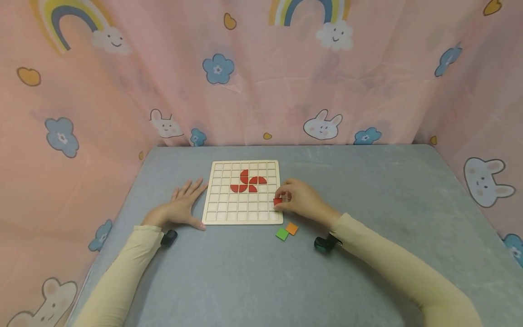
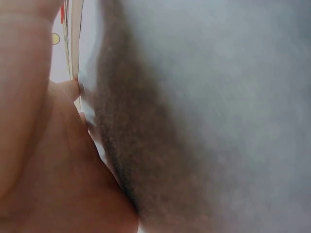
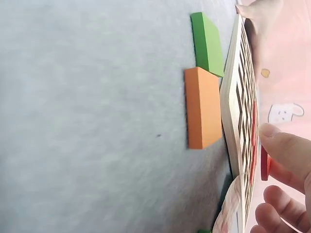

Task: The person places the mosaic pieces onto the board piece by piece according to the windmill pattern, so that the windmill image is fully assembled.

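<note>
A light wooden grid board (image 1: 243, 217) lies flat on the table. Several red quarter-round pieces (image 1: 244, 175) form a pinwheel in its cells, above the middle. My right hand (image 1: 304, 200) is at the board's right edge, pinching a small red piece (image 1: 277, 201) between thumb and fingers over the outer cells. In the right wrist view this red piece (image 3: 264, 163) shows edge-on and partly hidden, so its full shape cannot be told. My left hand (image 1: 181, 206) rests on the table with fingers spread, its thumb and a fingertip touching the board's left edge.
A green square tile (image 1: 282, 234) and an orange square tile (image 1: 292, 228) lie with corners together, just in front of the board's lower right corner. The grey table (image 1: 229, 277) ends at a pink patterned curtain (image 1: 261, 100) behind and at the sides.
</note>
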`<state>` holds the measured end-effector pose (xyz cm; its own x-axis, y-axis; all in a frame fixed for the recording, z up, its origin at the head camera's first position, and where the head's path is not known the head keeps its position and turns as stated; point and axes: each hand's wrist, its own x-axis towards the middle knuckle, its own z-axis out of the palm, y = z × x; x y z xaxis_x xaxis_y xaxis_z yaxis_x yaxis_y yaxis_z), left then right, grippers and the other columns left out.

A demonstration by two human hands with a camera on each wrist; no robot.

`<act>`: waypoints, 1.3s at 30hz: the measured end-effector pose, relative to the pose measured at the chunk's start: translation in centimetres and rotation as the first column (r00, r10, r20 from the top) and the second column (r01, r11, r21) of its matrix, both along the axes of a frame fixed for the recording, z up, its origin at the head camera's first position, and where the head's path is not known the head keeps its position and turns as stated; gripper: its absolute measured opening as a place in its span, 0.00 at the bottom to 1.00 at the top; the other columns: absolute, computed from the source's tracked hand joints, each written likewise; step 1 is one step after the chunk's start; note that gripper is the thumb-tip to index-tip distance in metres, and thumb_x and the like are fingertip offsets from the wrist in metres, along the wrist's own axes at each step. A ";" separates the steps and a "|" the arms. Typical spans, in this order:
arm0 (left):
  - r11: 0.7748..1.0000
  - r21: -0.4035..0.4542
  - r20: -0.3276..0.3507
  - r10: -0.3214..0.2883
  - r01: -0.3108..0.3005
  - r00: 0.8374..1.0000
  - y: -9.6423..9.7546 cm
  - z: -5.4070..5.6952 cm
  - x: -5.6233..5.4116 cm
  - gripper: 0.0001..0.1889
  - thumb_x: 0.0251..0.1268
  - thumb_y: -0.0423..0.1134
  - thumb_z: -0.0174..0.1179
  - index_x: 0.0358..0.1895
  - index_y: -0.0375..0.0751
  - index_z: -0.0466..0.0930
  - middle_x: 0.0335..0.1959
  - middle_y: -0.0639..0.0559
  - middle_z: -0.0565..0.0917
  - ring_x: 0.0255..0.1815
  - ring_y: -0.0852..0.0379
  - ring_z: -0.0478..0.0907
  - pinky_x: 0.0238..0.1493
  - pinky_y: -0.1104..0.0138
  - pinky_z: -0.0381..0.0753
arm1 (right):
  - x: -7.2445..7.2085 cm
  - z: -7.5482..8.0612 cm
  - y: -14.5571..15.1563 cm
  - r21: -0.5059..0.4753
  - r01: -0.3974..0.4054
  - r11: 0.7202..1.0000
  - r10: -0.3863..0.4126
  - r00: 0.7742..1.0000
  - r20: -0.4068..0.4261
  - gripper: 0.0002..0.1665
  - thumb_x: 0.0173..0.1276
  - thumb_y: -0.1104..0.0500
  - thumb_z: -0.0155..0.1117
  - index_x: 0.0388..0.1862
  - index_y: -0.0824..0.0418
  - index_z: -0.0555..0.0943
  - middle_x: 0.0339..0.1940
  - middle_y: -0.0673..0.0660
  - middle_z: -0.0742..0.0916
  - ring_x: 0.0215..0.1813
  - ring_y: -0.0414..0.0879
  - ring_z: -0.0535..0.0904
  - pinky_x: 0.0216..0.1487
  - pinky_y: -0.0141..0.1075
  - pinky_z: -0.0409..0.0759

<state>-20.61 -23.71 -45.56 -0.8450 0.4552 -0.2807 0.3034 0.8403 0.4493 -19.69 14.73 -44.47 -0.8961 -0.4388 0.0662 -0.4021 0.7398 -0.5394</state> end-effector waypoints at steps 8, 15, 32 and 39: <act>1.000 0.011 0.003 -0.004 0.004 1.000 -0.1 -0.1 0.0 0.73 0.32 0.64 0.79 0.81 0.46 0.41 0.83 0.41 0.35 0.82 0.32 0.26 0.73 0.30 0.26 | -1.0 -0.2 -1.6 -0.010 -0.061 0.998 0.061 0.998 -0.023 0.15 0.54 0.48 0.79 0.38 0.51 0.87 0.36 0.48 0.81 0.33 0.41 0.72 0.34 0.33 0.71; 1.000 0.025 -0.003 -0.010 0.010 1.000 -0.3 -0.4 -0.1 0.74 0.29 0.68 0.77 0.81 0.47 0.41 0.83 0.42 0.35 0.82 0.32 0.26 0.73 0.31 0.25 | -1.7 -0.3 -2.9 -0.002 -0.088 0.996 0.088 0.995 -0.041 0.15 0.54 0.48 0.79 0.38 0.52 0.87 0.37 0.50 0.82 0.34 0.41 0.73 0.36 0.32 0.72; 1.000 0.015 -0.010 -0.004 0.004 1.000 -0.2 -0.2 0.0 0.74 0.29 0.69 0.77 0.81 0.47 0.40 0.83 0.42 0.35 0.82 0.32 0.26 0.73 0.31 0.24 | -2.6 -1.0 -5.7 -0.043 -0.058 0.997 0.057 0.998 -0.011 0.14 0.54 0.47 0.79 0.36 0.51 0.87 0.35 0.49 0.81 0.33 0.42 0.72 0.37 0.33 0.71; 1.000 -0.002 -0.004 -0.006 0.006 1.000 0.0 -0.1 0.0 0.72 0.32 0.64 0.79 0.81 0.45 0.41 0.83 0.41 0.35 0.82 0.31 0.27 0.73 0.30 0.27 | -2.7 -1.1 -6.2 -0.078 -0.048 0.996 0.049 0.999 0.008 0.14 0.55 0.48 0.78 0.37 0.53 0.88 0.37 0.50 0.82 0.34 0.43 0.73 0.38 0.34 0.73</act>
